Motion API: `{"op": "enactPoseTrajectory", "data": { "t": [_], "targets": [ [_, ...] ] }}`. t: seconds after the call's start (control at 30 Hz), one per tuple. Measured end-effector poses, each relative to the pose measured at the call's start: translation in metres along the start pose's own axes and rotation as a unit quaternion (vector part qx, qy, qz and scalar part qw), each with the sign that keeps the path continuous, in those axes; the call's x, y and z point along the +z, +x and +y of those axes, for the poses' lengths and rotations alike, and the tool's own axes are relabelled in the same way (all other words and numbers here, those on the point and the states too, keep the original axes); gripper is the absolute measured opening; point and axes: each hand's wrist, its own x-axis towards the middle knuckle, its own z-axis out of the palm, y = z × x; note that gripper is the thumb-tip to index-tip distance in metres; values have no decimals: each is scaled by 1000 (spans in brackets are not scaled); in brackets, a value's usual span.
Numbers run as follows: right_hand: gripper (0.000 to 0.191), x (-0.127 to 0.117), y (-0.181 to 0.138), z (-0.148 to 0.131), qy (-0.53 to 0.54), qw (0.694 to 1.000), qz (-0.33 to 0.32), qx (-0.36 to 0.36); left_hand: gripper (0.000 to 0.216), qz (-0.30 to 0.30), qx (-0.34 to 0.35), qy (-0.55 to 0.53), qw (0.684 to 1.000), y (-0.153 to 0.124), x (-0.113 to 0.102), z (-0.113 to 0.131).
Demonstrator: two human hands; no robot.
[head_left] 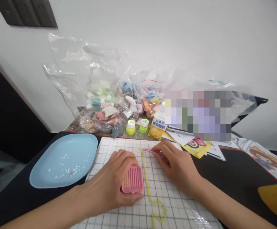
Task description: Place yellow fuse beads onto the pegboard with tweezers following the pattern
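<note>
My left hand [120, 178] is closed around the sides of a small pink grooved tray [135, 178]. Small yellowish beads fill some grooves on the tray's left side. In my right hand [174, 162] is a pair of pink tweezers [150, 150], pinched between thumb and fingers. Their tips point left, close to the top end of a yellow-green line of beads [147, 181]. That line runs down a white gridded board [119, 144] and curves into a loop near the bottom. I cannot make out whether the tips hold a bead.
A light blue tray [57, 146] with scattered white beads lies left. Behind the board stand two small jars [130, 128] of yellow-green beads, bags of beads [107, 119] and a yellow-and-white carton [158, 124]. Papers [265, 156] lie right; a blurred patch covers the back right.
</note>
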Motion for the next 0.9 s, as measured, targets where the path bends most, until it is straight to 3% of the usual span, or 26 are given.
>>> {"op": "enactPoseTrajectory", "data": {
  "t": [0.9],
  "targets": [
    [17,0,-1,-1,11,1000,6,3,46,2,-4,5,1000,1,-1,1]
  ]
}}
